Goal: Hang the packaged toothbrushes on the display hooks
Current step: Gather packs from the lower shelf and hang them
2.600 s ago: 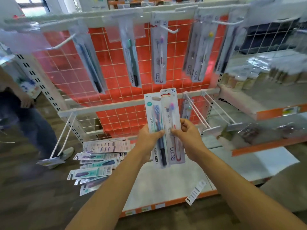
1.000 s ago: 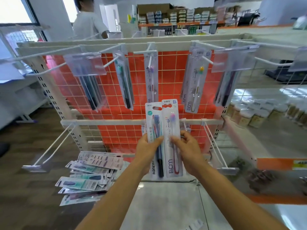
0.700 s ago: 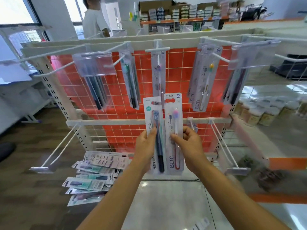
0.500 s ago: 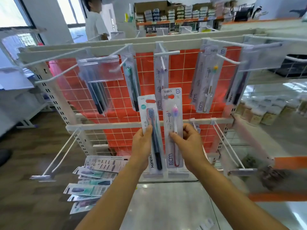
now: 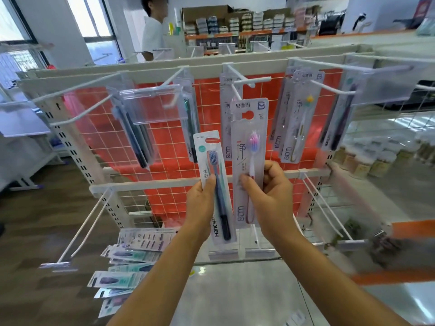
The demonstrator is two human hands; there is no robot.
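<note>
Lying at the near left are loose packs (image 5: 131, 262). Left hand (image 5: 200, 203) grips a dark-brush pack (image 5: 213, 161) upright before the rack. Beside it, right hand (image 5: 270, 196) pinches a pink-brush pack (image 5: 248, 137), held higher, its hole below a top hook (image 5: 242, 87).

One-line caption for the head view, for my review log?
A person's left hand holds a Hane pack; the right hand holds a BDM pack raised below the centre top-row hook.

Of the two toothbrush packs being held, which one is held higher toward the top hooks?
The pink-bristled BDM pack in the right hand; its top reaches well above the dark-brush Hane pack in the left hand.
</note>
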